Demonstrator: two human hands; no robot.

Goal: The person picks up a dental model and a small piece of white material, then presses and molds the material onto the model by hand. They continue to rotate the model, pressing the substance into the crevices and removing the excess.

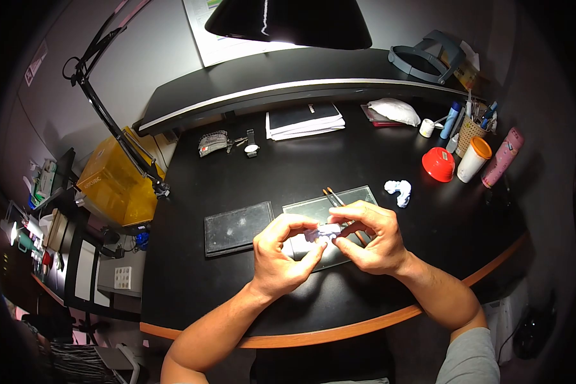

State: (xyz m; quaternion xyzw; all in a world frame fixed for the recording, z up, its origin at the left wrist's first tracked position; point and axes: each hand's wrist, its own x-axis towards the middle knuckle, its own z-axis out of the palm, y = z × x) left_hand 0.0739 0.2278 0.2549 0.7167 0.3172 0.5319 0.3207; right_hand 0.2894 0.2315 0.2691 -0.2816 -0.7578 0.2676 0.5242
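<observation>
Both hands pinch a small pale lavender-white dental model (324, 232) between them, over a glass plate. My left hand (286, 249) grips its left end with thumb and forefinger; my right hand (372, 238) closes on its right end. The fingers cover part of the model, and its fine detail is washed out by bright light. Beneath the hands lies the glass plate (358, 195). Two thin brushes (330, 195) rest on that plate, partly hidden by my right hand. A curved, arch-shaped piece (400, 192) of similar pale colour sits on the table right of the plate.
Left of the glass is a dark flat slab (238, 228). A red bowl (439, 164), an orange-lidded cup (474, 160) and a pink bottle (503, 157) stand at right. Papers (305, 121) and a watch (251, 149) lie farther back. A black lamp (289, 24) hangs overhead.
</observation>
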